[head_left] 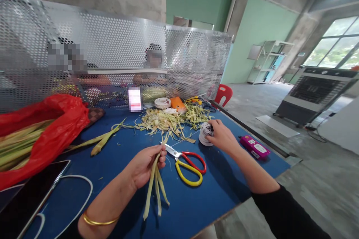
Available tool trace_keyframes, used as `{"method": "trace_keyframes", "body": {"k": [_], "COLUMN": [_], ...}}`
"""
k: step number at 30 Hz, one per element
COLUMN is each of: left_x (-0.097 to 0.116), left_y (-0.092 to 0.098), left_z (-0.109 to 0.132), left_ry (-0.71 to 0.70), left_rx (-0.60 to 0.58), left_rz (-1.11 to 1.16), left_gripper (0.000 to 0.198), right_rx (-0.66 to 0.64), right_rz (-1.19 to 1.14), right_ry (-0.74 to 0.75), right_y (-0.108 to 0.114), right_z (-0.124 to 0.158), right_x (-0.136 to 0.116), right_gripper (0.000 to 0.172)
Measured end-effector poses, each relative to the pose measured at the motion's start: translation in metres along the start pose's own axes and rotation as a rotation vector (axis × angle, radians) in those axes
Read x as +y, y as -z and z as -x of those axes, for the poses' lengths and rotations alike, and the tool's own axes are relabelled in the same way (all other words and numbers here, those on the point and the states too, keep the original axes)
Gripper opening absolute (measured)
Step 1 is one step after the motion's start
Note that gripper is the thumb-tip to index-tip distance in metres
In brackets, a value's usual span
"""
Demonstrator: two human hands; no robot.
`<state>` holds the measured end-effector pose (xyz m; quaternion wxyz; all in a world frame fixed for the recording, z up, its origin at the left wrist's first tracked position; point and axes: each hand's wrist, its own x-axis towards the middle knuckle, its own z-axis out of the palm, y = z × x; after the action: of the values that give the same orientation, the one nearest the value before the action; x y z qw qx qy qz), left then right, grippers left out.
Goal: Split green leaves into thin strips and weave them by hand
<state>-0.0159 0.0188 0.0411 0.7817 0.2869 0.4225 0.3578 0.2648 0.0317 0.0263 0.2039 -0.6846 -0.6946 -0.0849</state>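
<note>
My left hand (148, 164) is closed around several pale green plant strips (153, 190), whose cut ends hang toward me. My right hand (224, 136) grips a white spool of thread (204, 140) from its right side. A fine thread appears to run from the spool toward the strips. Between my hands lies a pair of scissors (178, 155) with one red and one yellow handle, its blade tips beside my left fingers. Behind them spreads a pile of trimmed plant scraps (162, 120).
At left are a red plastic bag (66, 110) of long leaves, loose strips (105, 140) and a tablet (36, 198) with a white cable. A purple box (254, 147) lies at right. Tape (162, 102) sits behind the scraps, before a perforated metal screen (117, 41); people sit beyond it.
</note>
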Motion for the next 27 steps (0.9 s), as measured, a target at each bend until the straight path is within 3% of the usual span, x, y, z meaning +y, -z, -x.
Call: {"method": "trace_keyframes", "body": {"k": [5, 7, 9, 10, 12, 13, 17, 22, 24, 27], "left_x": [0.004, 0.005, 0.005, 0.006, 0.006, 0.007, 0.01, 0.012, 0.011, 0.01], "left_y": [0.012, 0.013, 0.013, 0.014, 0.014, 0.015, 0.018, 0.021, 0.022, 0.024], "left_z": [0.002, 0.003, 0.004, 0.004, 0.004, 0.004, 0.005, 0.007, 0.006, 0.004], "left_ry": [0.0, 0.002, 0.006, 0.009, 0.01, 0.01, 0.007, -0.002, 0.0, 0.007], "left_rx": [0.014, 0.017, 0.016, 0.016, 0.013, 0.009, -0.012, -0.007, -0.005, -0.005], "left_rz": [0.017, 0.023, 0.032, 0.035, 0.041, 0.046, 0.071, 0.081, 0.088, 0.108], "left_gripper": [0.011, 0.011, 0.012, 0.012, 0.012, 0.012, 0.012, 0.013, 0.013, 0.012], "right_rx": [-0.008, 0.074, 0.181, 0.095, -0.215, -0.278, -0.363, -0.446, -0.539, -0.779], "right_rz": [-0.051, -0.055, -0.117, -0.16, -0.212, -0.201, -0.083, -0.129, -0.326, -0.79], "right_ry": [0.086, 0.072, 0.12, 0.183, 0.34, 0.356, 0.268, 0.231, 0.132, -0.23], "right_y": [0.012, 0.015, 0.015, 0.013, 0.006, 0.002, -0.013, -0.007, 0.0, 0.01], "right_z": [0.002, 0.016, 0.037, 0.049, 0.069, 0.076, 0.077, 0.057, 0.056, 0.067], "right_x": [0.011, -0.001, -0.022, -0.034, -0.058, -0.068, -0.087, -0.077, -0.067, -0.048], "right_gripper": [0.05, 0.055, 0.047, 0.043, 0.045, 0.05, 0.053, 0.059, 0.061, 0.052]}}
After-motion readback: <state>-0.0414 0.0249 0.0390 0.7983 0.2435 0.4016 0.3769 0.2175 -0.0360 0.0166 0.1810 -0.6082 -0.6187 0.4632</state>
